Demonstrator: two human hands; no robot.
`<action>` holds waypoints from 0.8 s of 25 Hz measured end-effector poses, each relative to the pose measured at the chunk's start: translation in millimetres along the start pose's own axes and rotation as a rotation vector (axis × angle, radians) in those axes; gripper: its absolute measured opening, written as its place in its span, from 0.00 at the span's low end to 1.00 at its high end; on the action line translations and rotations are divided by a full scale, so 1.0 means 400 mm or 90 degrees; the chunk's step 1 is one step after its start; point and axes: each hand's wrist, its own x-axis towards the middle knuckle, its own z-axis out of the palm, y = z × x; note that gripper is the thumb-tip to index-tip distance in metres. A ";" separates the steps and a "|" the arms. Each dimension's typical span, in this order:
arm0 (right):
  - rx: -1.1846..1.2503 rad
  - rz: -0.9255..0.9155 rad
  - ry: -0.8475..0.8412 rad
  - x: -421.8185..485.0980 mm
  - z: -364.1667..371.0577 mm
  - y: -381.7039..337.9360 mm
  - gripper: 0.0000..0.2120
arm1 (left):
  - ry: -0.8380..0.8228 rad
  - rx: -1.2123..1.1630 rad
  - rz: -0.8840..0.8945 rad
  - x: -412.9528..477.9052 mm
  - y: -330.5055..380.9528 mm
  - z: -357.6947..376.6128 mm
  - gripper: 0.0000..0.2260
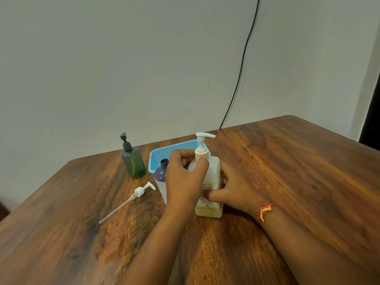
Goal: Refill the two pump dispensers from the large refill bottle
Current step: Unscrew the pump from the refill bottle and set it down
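Note:
A large translucent bottle (pixel 213 173) with yellowish liquid low inside stands upright mid-table, a white pump head (pixel 202 144) on its neck. My left hand (pixel 185 177) pinches the pump's collar. My right hand (pixel 232 188) grips the bottle's body from the right. Just left of it stands a purple-and-white bottle (pixel 161 173) with an open neck, partly hidden by my left hand. Its loose white pump with a long tube (pixel 131 197) lies on the table. A dark green pump dispenser (pixel 133 161) stands further left, pump fitted.
A light blue perforated basket (pixel 176 150) sits behind the bottles. The wooden table (pixel 287 171) ends at a wall at the back. A black cable (pixel 240 75) hangs down the wall behind the table.

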 end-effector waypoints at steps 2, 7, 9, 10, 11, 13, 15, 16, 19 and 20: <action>-0.002 0.003 -0.002 -0.001 0.001 -0.003 0.35 | 0.005 0.007 0.004 0.010 0.001 0.000 0.15; -0.002 0.002 -0.010 -0.003 0.002 -0.001 0.34 | -0.051 0.133 0.027 0.031 0.002 0.003 0.15; 0.002 0.004 -0.012 -0.003 0.000 0.001 0.35 | -0.062 0.118 0.014 0.028 0.005 -0.003 0.13; 0.003 0.004 -0.012 -0.001 -0.001 0.001 0.36 | -0.066 0.101 0.012 0.023 0.008 -0.007 0.12; 0.005 0.004 -0.012 0.001 -0.001 0.002 0.36 | -0.068 0.085 0.010 0.020 0.007 -0.013 0.11; 0.011 0.005 -0.011 0.004 0.001 0.003 0.36 | -0.067 0.048 -0.003 0.018 0.007 -0.024 0.10; 0.010 0.002 -0.002 0.005 0.002 0.003 0.35 | -0.065 0.025 -0.005 0.023 0.005 -0.031 0.12; 0.007 0.000 -0.001 0.005 0.002 0.003 0.35 | -0.062 0.023 -0.001 0.024 0.006 -0.031 0.13; 0.009 0.001 -0.002 0.004 0.002 0.003 0.34 | -0.046 0.001 0.006 0.027 0.015 -0.025 0.16; 0.011 0.002 -0.003 0.005 0.003 0.004 0.34 | -0.043 -0.007 0.010 0.029 0.022 -0.023 0.17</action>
